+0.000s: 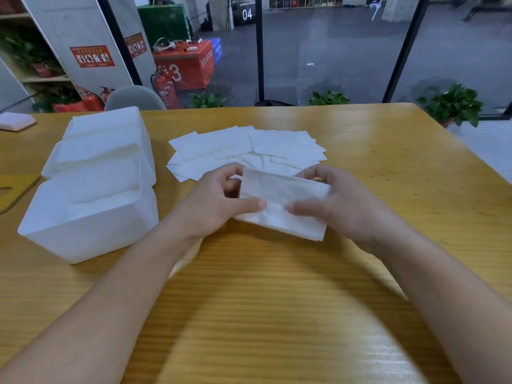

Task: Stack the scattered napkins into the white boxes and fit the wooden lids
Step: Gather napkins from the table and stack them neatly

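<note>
A small stack of white napkins (282,200) is held just above the table between both hands. My left hand (216,200) pinches its left end with thumb on top. My right hand (335,200) pinches its right end the same way. Behind the stack, several loose napkins (243,151) lie fanned out on the wooden table (277,286). To the left stand three white boxes: a near box (91,220) with napkins low inside, a middle box (83,159) filled high, and a far box (110,120). A wooden lid (16,187) lies at the left edge.
A flat white object (15,121) lies at the table's far left corner. A grey chair back (134,98) rises behind the table. Potted plants (454,106) and a glass wall stand beyond the far edge.
</note>
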The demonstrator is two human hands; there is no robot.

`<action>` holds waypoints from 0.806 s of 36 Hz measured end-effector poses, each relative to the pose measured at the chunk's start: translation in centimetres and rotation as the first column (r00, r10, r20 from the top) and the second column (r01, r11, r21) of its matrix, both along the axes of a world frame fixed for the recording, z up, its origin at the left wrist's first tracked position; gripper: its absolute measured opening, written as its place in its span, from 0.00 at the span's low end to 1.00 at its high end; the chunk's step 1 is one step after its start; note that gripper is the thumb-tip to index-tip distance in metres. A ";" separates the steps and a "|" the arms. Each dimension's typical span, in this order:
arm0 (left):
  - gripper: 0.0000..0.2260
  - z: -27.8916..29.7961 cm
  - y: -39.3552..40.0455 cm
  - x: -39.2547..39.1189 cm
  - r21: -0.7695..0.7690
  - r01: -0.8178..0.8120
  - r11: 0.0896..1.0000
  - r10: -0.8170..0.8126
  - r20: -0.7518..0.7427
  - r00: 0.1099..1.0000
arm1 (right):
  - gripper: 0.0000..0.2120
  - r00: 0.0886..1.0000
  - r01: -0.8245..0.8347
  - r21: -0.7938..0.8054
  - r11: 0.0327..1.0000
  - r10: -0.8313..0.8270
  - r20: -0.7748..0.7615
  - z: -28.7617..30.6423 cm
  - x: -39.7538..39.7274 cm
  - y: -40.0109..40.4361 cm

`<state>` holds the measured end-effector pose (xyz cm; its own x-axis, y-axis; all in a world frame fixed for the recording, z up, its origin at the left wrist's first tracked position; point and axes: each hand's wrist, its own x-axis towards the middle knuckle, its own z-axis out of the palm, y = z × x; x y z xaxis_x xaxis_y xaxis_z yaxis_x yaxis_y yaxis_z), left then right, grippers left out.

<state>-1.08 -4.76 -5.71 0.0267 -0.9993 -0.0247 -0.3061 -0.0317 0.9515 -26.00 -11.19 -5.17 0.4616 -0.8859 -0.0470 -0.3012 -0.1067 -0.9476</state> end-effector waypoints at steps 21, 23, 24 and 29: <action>0.28 -2.3 -0.2 -2.6 -0.112 -0.213 0.971 0.193 -0.170 0.966 | 0.32 0.953 0.134 0.002 0.991 -0.129 0.274 -2.7 2.2 0.2; 0.30 -2.4 0.0 -3.5 -0.131 -0.228 0.965 0.199 -0.204 0.959 | 0.32 0.946 0.123 0.033 0.992 -0.128 0.297 -2.9 2.3 0.2; 0.30 -2.5 0.1 -3.9 -0.148 -0.239 0.960 0.208 -0.199 0.958 | 0.31 0.945 0.119 0.038 0.992 -0.125 0.301 -3.0 2.5 0.2; 0.34 -2.3 -0.2 -3.3 -0.204 -0.318 0.926 0.281 -0.191 0.940 | 0.31 0.937 0.168 0.054 0.984 -0.177 0.300 -3.2 2.6 -0.4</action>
<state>-4.40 -4.93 -8.06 0.3403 -0.9238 0.1755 -0.1642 0.1254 0.9784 -23.38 -11.56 -8.33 0.2980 -0.9534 0.0462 -0.0116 -0.0520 -0.9986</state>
